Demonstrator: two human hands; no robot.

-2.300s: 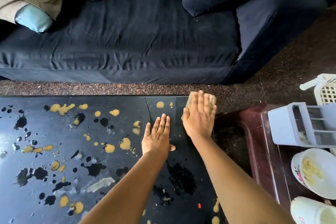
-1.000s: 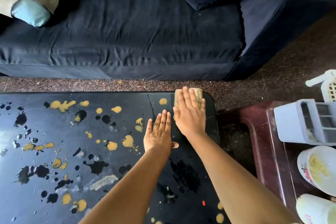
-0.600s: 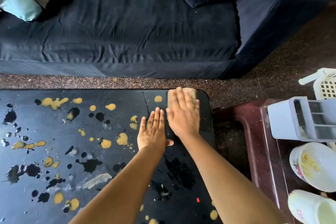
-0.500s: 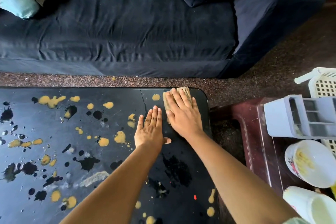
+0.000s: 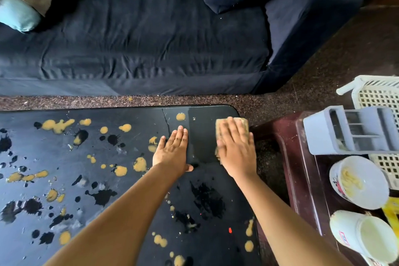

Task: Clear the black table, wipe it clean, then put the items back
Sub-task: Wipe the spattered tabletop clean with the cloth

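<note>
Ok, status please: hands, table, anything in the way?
Left hand flat on black table. Right hand presses tan sponge at far right corner. Yellow and black spots over the left part, unwiped. Nothing seen in the way.

The only camera sits on my head, facing forward and steeply down with a wide angle. It is close above the worktop [image 5: 54, 153], whose right end fills the lower picture. My left hand [image 5: 172, 151] and right hand [image 5: 236, 153] reach in from the bottom edge. The sofa [image 5: 151, 49] spans the top, and a side table [image 5: 302, 179] lies along the right edge.
</note>
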